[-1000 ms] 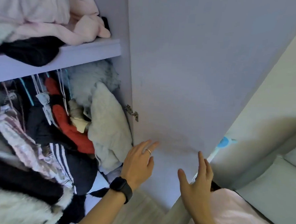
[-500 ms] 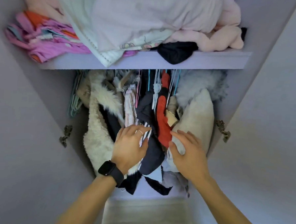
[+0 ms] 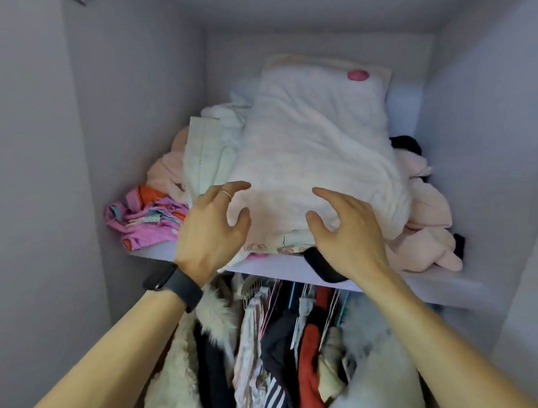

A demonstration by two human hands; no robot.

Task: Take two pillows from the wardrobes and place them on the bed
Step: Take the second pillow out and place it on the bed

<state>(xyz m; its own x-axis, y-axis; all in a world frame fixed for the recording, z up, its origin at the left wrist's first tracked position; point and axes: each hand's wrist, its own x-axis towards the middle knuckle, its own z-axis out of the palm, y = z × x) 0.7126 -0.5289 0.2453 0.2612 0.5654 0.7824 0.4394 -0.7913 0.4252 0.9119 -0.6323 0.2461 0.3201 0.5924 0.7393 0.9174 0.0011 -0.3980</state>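
A big white pillow with a pink spot near its far end lies on top of the pile on the upper wardrobe shelf. My left hand, with a ring and a black watch, is at the pillow's near left corner, fingers spread. My right hand hovers at the near right part of the pillow, fingers spread and curled. Neither hand has closed on it. No second pillow can be picked out.
Pink and orange clothes lie left of the pillow, pale pink plush items to its right. Below the shelf hang many garments on hangers, with a furry cream coat at the left. Wardrobe walls close in both sides.
The view rose from the hanging clothes to the top shelf. Both hands lifted from the garments below up to the near end of the white pillow.
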